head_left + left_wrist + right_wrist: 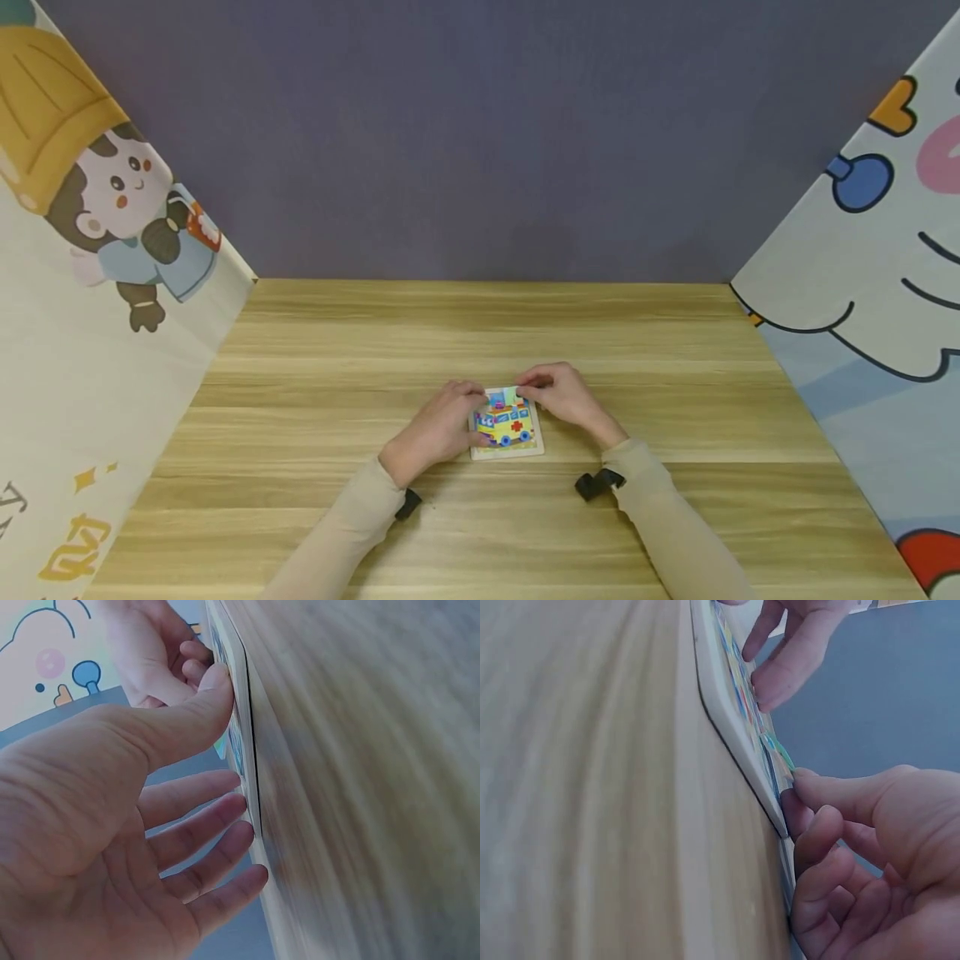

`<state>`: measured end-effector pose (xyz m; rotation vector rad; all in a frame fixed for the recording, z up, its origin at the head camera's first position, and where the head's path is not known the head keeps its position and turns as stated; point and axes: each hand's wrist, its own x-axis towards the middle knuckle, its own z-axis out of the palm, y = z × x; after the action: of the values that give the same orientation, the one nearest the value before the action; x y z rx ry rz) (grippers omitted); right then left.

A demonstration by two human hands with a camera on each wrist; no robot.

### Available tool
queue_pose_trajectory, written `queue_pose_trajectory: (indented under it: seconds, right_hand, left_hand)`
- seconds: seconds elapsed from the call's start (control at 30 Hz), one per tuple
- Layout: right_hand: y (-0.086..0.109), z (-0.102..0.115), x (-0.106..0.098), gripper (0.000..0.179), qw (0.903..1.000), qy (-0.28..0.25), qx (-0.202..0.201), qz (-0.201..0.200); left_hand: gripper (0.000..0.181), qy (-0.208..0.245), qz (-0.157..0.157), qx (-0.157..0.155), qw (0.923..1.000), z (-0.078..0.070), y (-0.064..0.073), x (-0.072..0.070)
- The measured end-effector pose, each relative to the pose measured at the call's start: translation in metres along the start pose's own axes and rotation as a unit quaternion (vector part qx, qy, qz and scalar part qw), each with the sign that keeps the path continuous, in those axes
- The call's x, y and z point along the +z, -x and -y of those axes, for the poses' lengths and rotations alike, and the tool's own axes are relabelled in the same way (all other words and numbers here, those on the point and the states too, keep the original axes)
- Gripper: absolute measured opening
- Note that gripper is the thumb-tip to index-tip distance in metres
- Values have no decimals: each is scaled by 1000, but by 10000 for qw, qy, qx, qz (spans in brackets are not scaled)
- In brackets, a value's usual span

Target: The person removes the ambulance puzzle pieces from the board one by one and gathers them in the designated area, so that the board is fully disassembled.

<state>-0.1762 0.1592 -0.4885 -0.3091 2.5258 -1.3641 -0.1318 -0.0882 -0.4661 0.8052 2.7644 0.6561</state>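
Head view: I'm working on a small square puzzle board [517, 453], which is lying flat on the wood-grain table [675, 375], midway between the side panels. The yellow ambulance picture [510, 427] is facing up. My left hand [442, 425] is spanning the board's left side, thumb over the lower part, fingers at the upper left, so I'm covering that strip of the art. My right hand [562, 396] is sitting at the top-right corner, thumb and fingertips hiding that corner. A black wrist mount [600, 483] is hanging by my right cuff, another [407, 505] by my left; both are staying off the board. Around: grey-blue back wall [487, 142] behind, left panel [97, 375] showing a cartoon figure in a yellow hat, right panel [832, 392] showing a big white cartoon shape.

Left wrist view: I'm seeing the board nearly edge-on. My left thumb is touching its face, the other fingers are spreading loosely along its edge, not curling round anything. My right hand is showing beyond, partly hidden by that thumb. The art is mostly unreadable at this angle.

Right wrist view: I'm pinching a thin green-edged piece [785, 756] between right thumb and fingertip; it's tilting up off the board near the corner. My other right fingers are curling beside the board edge.
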Motion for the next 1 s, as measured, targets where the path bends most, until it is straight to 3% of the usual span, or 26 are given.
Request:
queue_pose_trajectory:
  seconds: [0.53,1.0]
  right_hand:
    - [2,-14,-18,20,9994,210,85,-268]
    - [3,-31,-39,24,9984,86,321,-452]
  left_hand:
    - [62,119,-8,40,9999,6,1,2]
    - [64,35,8,20,10000,6,2,3]
